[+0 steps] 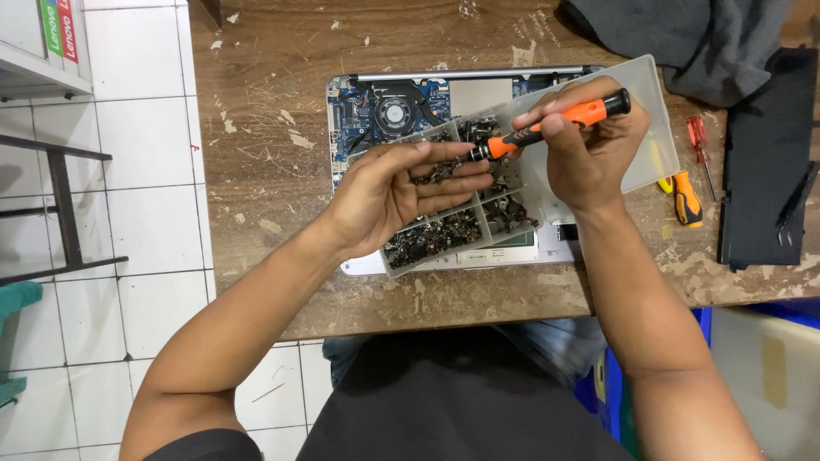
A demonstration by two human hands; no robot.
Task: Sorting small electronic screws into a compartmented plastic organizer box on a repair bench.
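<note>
My right hand (589,154) grips an orange and black screwdriver (555,124), its tip pointing left toward my left hand. My left hand (401,192) is held palm up with fingers apart, cupping several small dark screws above a clear plastic compartment box (649,128) full of screws. The box rests on an opened laptop (401,107) whose blue circuit board and fan are exposed. The screwdriver tip touches or nearly touches the screws at my left fingertips.
The laptop lies on a worn wooden table (273,171). On the right lie an orange-handled screwdriver (686,198), a small red screwdriver (700,149), a black flat panel (764,162) and a grey cloth (683,38). White tiled floor (137,171) is at left.
</note>
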